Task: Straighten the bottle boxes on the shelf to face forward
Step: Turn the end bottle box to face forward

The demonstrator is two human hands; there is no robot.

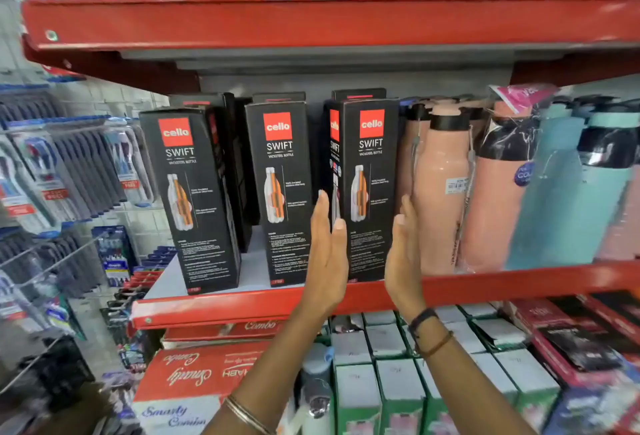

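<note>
Three black Cello Swift bottle boxes stand at the front of a red-edged shelf (242,306). The left box (190,199) is turned slightly so its right side shows. The middle box (282,192) faces forward. The right box (370,188) shows its front and a strip of its left side. My left hand (327,254) lies flat, fingers together and pointing up, against the right box's left edge. My right hand (403,254) is flat beside that box's right edge, between it and a peach bottle (440,188). Neither hand is wrapped around the box. More black boxes stand behind the front row.
Peach and teal bottles (568,192) in plastic wrap fill the shelf's right half. A red upper shelf (311,22) with white Modware boxes overhangs. Green-and-white boxes (398,382) and red Combo boxes (194,375) lie below. Toothbrush packs (52,171) hang at the left.
</note>
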